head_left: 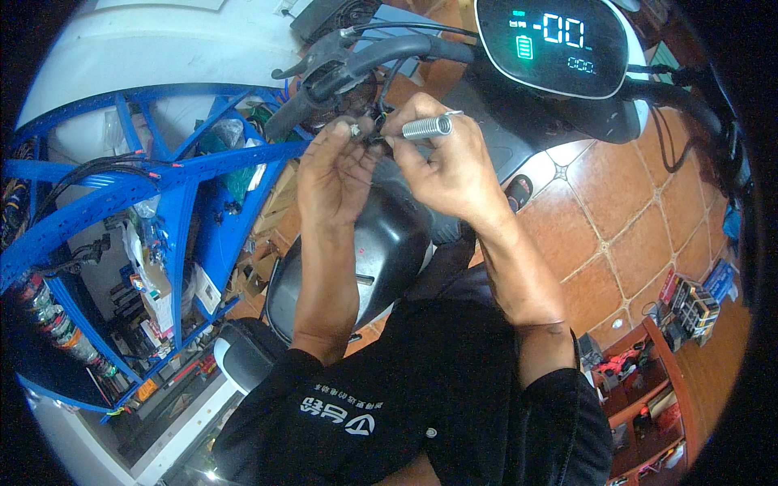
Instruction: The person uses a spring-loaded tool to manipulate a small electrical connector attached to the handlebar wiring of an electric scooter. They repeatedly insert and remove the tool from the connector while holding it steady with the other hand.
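Note:
Both my hands are raised close together in front of the scooter's handlebar (pixel 381 53). My left hand (pixel 334 174) is closed in a pinch, with a small pale piece (pixel 355 130) showing at its thumb tip; its kind is too small to make out. My right hand (pixel 446 162) grips a tight silvery wire coil (pixel 428 127) that sticks out between its fingers. Thin dark wires (pixel 379 121) lie between the two sets of fingertips, partly hidden by them. Behind the hands is the left brake lever (pixel 304 65).
A lit display (pixel 555 44) sits at the top right. The black scooter seat (pixel 356 259) is below my hands. A blue metal rack (pixel 182 170) with cables (pixel 89 170) and parts stands on the left. A reddish shelf (pixel 648 397) stands at the lower right on the tiled floor (pixel 583 235).

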`<act>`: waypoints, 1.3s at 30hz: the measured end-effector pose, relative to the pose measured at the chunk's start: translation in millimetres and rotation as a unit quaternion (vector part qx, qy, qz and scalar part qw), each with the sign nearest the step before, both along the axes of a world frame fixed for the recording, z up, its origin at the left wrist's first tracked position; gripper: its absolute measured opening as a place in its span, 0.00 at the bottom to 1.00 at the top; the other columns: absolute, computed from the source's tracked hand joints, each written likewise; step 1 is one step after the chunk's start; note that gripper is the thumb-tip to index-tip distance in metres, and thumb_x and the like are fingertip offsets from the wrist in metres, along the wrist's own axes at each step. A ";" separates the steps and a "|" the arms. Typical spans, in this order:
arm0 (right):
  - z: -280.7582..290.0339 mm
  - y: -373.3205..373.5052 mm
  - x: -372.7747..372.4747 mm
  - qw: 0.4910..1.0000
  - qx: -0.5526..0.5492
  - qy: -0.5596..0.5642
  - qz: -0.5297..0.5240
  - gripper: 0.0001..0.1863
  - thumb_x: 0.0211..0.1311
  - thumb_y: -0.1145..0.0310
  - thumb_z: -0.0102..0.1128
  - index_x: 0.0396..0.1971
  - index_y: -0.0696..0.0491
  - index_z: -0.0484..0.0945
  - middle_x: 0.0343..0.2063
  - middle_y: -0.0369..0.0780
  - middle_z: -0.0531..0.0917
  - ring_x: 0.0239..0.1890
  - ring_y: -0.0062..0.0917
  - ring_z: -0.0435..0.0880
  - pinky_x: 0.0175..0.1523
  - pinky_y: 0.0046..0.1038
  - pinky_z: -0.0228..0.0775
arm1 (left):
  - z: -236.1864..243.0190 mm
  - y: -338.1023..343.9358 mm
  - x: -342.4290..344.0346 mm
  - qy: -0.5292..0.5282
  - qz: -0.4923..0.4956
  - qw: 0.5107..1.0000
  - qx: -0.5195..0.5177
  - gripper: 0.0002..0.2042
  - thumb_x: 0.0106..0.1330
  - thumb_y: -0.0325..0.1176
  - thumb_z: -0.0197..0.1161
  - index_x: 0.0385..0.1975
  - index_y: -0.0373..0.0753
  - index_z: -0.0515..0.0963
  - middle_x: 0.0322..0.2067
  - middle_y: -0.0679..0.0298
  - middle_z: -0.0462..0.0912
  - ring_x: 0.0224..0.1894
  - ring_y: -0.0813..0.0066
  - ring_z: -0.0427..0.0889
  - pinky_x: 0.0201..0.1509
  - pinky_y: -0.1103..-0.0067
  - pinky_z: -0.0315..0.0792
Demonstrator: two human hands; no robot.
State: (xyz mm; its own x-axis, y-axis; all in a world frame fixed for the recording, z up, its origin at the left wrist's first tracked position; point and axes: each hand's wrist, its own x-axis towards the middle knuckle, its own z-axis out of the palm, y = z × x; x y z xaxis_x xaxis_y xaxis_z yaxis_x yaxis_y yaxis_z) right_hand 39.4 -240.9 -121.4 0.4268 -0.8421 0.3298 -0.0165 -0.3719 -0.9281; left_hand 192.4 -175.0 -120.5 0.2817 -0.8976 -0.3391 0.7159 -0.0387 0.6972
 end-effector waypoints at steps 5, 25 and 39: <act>1.0 1.5 1.1 1.000 0.010 0.008 -0.007 0.05 0.51 0.81 0.59 0.27 0.57 0.74 0.26 0.42 0.81 0.30 0.33 0.85 0.33 0.28 0.75 | -1.6 0.5 0.7 -0.006 0.013 1.000 0.010 0.08 0.64 0.30 0.59 0.40 0.35 0.76 0.37 0.57 0.83 0.40 0.68 0.83 0.45 0.71 0.78; -11.3 15.2 0.2 0.979 0.127 -0.157 -0.034 0.03 0.54 0.79 0.58 0.27 0.57 0.74 0.26 0.42 0.82 0.28 0.29 0.85 0.34 0.27 0.77 | 2.2 0.5 -2.8 0.001 0.025 0.999 0.041 0.09 0.62 0.30 0.61 0.40 0.36 0.76 0.38 0.59 0.82 0.43 0.70 0.81 0.44 0.73 0.77; -7.5 15.4 -1.1 0.994 0.060 -0.080 -0.050 0.05 0.50 0.80 0.58 0.28 0.56 0.74 0.25 0.43 0.80 0.30 0.36 0.83 0.36 0.30 0.74 | -2.9 2.9 -4.4 0.025 0.025 0.999 0.024 0.09 0.62 0.30 0.61 0.40 0.36 0.76 0.39 0.59 0.82 0.43 0.70 0.81 0.44 0.73 0.78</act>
